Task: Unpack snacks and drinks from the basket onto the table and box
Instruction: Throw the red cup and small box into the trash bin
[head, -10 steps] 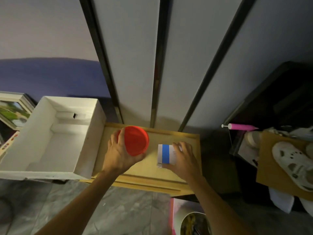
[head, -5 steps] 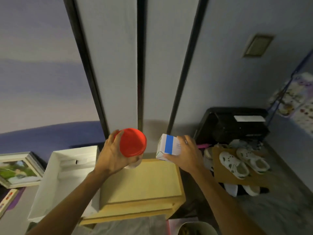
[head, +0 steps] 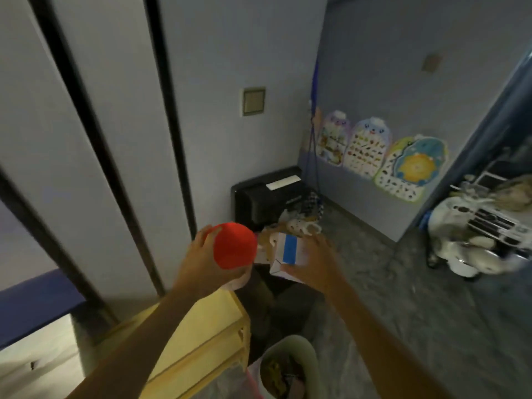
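Down at the bottom edge, the pale round basket (head: 290, 367) is cut off by the frame, and whatever's inside is just a dark jumble, can't tell what's in it. Bottom left, the white cardboard box (head: 34, 361) is only a bright sliver, mostly out of shot. The light yellow wooden table (head: 207, 335) shows just its right end, with both forearms crossing over it.

Left hand (head: 201, 266) is wrapped around a container with a round red lid (head: 235, 245); the body is almost totally hidden behind the lid and palm, only a pale bit peeks out below, so no idea of the material. It's held up in the air past the table's far corner, not resting on anything. Right hand (head: 318, 264) is clamped on a small white carton with a blue stripe (head: 288, 254), boxy with folded card edges, fingers covering its right side. It's also in the air, just right of the red lid, over the dark floor.

Everything's motion-blurred. Behind the hands there's a black boxy unit (head: 259, 197) against the wall with some pale shoes (head: 302, 224) in front, too smeared to make out properly
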Demonstrator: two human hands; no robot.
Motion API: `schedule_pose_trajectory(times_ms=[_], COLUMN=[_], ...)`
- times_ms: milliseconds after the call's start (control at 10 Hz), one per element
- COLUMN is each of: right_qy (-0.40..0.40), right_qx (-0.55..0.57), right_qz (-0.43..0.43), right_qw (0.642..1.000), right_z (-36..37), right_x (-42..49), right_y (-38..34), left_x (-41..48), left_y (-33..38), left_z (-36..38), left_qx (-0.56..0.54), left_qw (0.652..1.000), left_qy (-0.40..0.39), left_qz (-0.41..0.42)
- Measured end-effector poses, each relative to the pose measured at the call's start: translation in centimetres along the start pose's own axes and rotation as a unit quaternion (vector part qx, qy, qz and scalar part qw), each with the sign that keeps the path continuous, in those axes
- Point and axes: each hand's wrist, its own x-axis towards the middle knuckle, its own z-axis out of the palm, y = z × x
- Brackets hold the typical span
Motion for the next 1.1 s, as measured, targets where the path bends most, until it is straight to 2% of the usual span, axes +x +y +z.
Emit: schedule_pose_trajectory(times_ms=[200,400,500,700,800,1000,1100], right_qy=[0.01,-0.017,-0.033,-0.086,-0.091,-0.074,-0.059], right_qx=[0.021,-0.008,0.002,0.0,0.012,0.02,0.033], right_qz=[0.136,0.206,0.241,0.318,0.35,0.372,0.375], right_qw=[0.99,0.978,0.97,0.944,0.932,0.925,0.924], right_z=[-0.9,4.7,10.9,29.5,38.0,46.7,48.2], right_x=[-5.7,-10.6,-11.7,-14.0,-15.3,-15.6,-15.2], right_y=[10.4,16.1,18.5,24.6,27.4,30.1,30.2], left_x=[-2.4,-4.6,-5.4,-9.6,-11.7,-13.4,-13.5], left_y=[4.2,1.7,-1.9,-15.3,-21.3,-28.6,-29.2], left_z=[9.7,18.7,24.3,39.5,45.5,52.3,53.5], left_qx=[-0.033,-0.037,-0.022,-0.003,-0.022,-0.038,-0.031], left_qw=[0.997,0.99,0.986,0.978,0.972,0.979,0.991], left_qy=[-0.064,-0.128,-0.162,-0.206,-0.226,-0.187,-0.127], left_qz=[0.024,0.034,0.013,-0.009,-0.064,-0.071,0.004])
